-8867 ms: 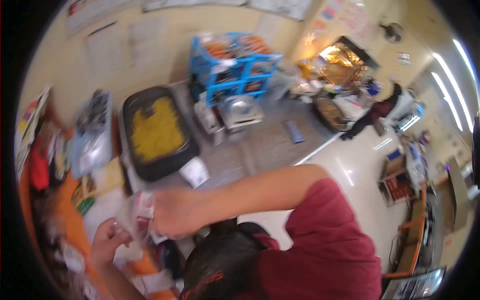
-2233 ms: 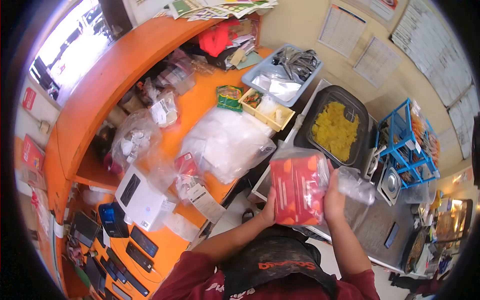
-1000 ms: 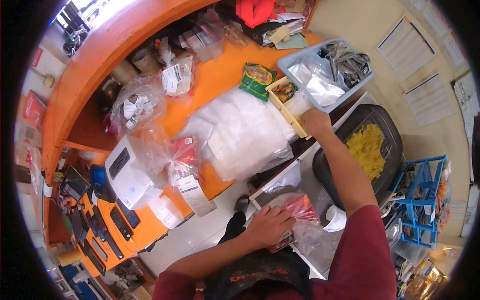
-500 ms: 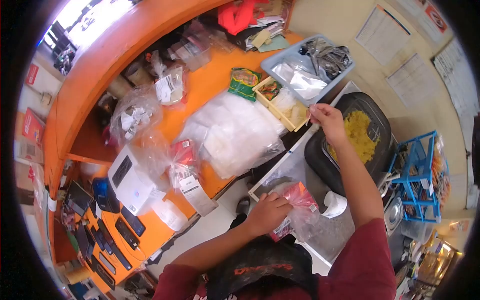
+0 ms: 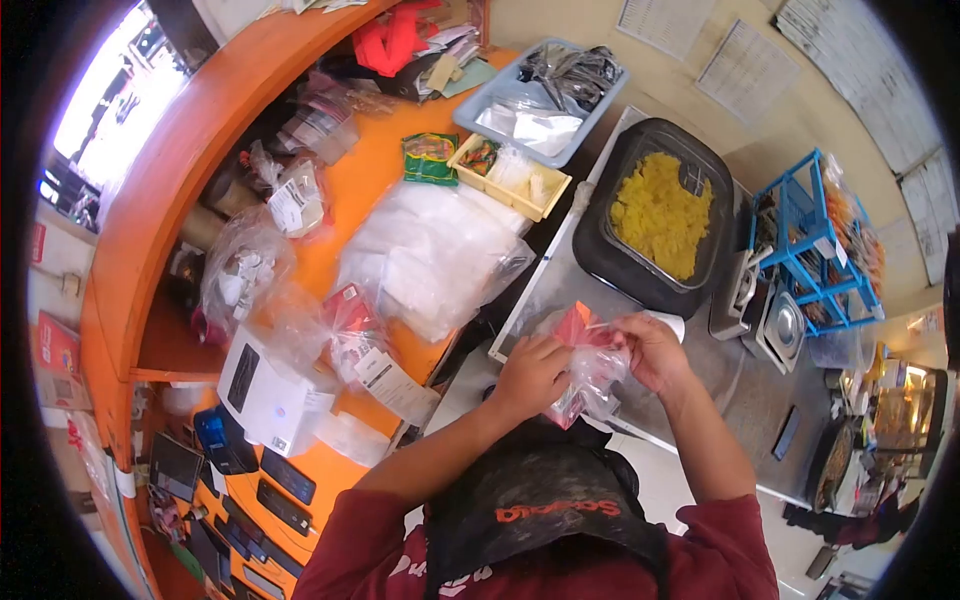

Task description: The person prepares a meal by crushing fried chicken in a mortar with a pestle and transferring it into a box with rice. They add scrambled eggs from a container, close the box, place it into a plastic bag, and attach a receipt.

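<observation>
A clear plastic bag (image 5: 598,378) with a red printed box (image 5: 572,330) inside is in front of my apron, at the counter's edge. My left hand (image 5: 532,376) is closed on the bag's left side. On the other side, my right hand (image 5: 652,352) is pinched at the bag's bunched plastic. A thin pale thing shows by its fingertips, too small to name. Beyond my hands, a black roaster pan (image 5: 592,240) holds yellow rice (image 5: 660,215).
To the left, an orange counter (image 5: 385,165) carries a stack of clear bags (image 5: 415,262), a yellow divided tray (image 5: 548,205), a blue-grey bin (image 5: 560,150), another bagged red box (image 5: 350,320) and a white printer (image 5: 275,385). A blue rack (image 5: 800,235) stands at right.
My right hand has come from the yellow tray down to the bag beside my left hand. The bag is higher in view, and the whole view has turned slightly right.
</observation>
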`<control>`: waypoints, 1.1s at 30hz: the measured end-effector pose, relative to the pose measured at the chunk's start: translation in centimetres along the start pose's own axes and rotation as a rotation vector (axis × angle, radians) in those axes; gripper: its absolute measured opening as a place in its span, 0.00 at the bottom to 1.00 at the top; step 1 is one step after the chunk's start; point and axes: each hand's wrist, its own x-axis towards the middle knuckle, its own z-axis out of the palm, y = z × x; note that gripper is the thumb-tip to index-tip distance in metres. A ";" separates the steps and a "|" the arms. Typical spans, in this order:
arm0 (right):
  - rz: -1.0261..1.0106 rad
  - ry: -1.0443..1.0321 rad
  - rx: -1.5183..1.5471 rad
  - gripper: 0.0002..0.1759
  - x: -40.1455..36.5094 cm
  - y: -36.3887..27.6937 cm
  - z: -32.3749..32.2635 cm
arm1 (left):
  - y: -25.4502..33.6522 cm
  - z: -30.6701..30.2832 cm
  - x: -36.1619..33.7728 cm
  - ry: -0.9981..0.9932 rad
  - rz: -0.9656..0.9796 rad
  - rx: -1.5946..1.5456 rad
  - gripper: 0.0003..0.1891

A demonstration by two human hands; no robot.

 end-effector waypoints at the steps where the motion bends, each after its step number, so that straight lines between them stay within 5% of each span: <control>1: 0.044 0.023 -0.046 0.01 -0.5 0.9 0.2 | 0.4 -0.2 0.2 0.027 0.054 0.018 0.12; 7: 0.035 0.079 -0.461 0.05 -1.6 2.7 2.2 | 0.9 0.0 0.7 0.153 0.199 0.158 0.11; 10: 0.063 0.025 -0.498 0.07 -0.6 2.2 2.0 | 0.8 -0.1 0.5 -0.087 0.005 0.234 0.10; 16: 0.172 -0.113 -0.737 0.11 -0.7 -0.2 2.2 | 0.6 -0.7 3.0 -0.263 -0.217 0.178 0.09; 19: 0.252 -0.135 -0.866 0.12 -1.1 -0.1 2.2 | 1.8 -3.8 6.2 -0.529 -0.515 -0.023 0.11; 22: 0.446 -0.179 -0.495 0.13 -2.1 0.7 2.4 | -2.2 -3.2 7.2 -0.675 -0.747 -0.323 0.14; 27: 0.290 -0.144 -0.317 0.12 -2.9 3.1 3.4 | -4.9 -3.5 5.7 -0.658 -1.108 -0.846 0.12; 33: -0.137 0.003 -0.453 0.10 -0.9 8.9 3.7 | -6.1 -4.3 3.5 -0.597 -1.232 -1.030 0.09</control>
